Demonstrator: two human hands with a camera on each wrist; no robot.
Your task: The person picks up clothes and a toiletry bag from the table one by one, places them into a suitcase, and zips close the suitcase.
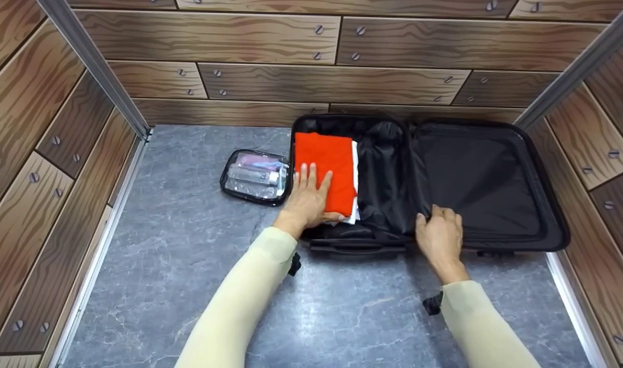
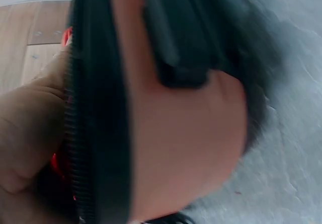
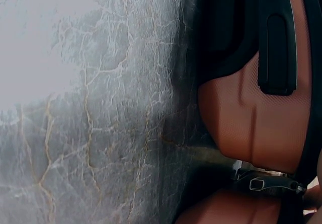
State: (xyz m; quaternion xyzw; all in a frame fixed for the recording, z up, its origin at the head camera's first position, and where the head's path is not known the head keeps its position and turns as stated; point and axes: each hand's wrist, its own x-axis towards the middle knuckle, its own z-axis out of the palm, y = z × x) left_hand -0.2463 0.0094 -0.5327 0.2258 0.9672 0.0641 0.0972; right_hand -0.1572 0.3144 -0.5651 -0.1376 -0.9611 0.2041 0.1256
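Note:
An open black-lined suitcase (image 1: 475, 174) lies spread on the floor. A folded red cloth (image 1: 326, 153), with white items (image 1: 355, 163) under it, sits in its left half. My left hand (image 1: 307, 199) rests flat on the cloth, fingers spread. At the near edge, by the fold between the halves, my right hand (image 1: 440, 232) curls its fingers and grips the suitcase's edge; its fingertips are partly hidden. The left wrist view shows the brown outer shell (image 2: 176, 143) beside part of my hand (image 2: 30, 128). In the right wrist view, the shell (image 3: 241, 113) and a hinge strap (image 3: 271, 183) show.
A clear zip pouch (image 1: 254, 176) with toiletries lies on the floor just left of the suitcase. Wood-patterned panels (image 1: 270, 38) rise behind and on both sides. Grey marbled floor (image 1: 188, 245) extends in front.

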